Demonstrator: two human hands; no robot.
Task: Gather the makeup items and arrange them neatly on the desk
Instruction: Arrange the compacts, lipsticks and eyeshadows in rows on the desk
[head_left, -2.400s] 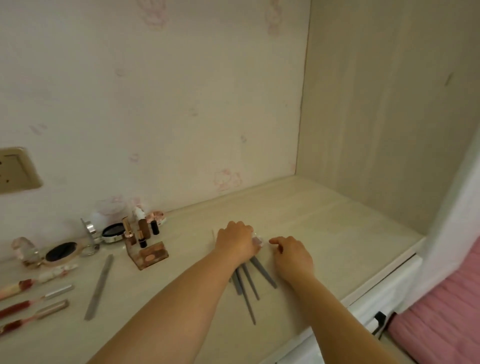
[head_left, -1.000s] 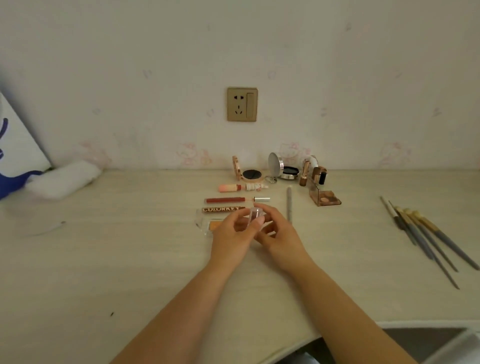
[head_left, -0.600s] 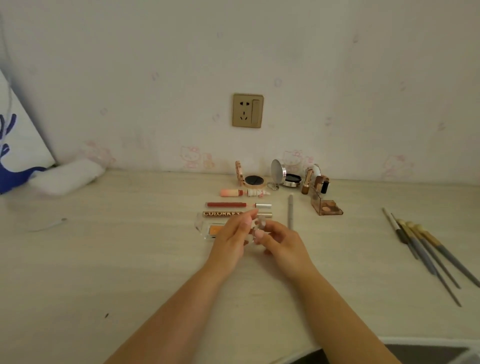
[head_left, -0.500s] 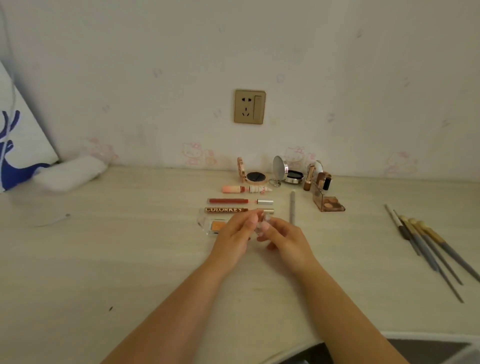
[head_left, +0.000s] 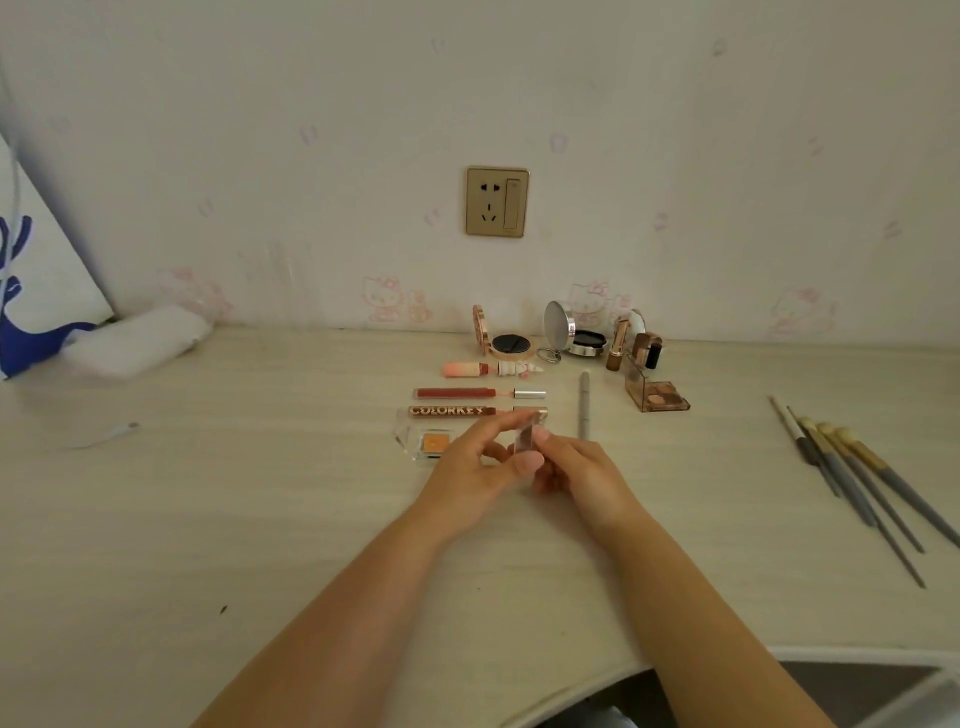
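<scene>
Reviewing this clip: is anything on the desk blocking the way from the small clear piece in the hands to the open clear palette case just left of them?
Nothing visible does. Left hand and right hand pinch the small clear piece right beside the clear palette case; the lip gloss tubes lie behind, off the path.

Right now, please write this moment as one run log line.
hands: left hand and right hand pinch small clear case | place: above desk | brushes: lying right
</scene>
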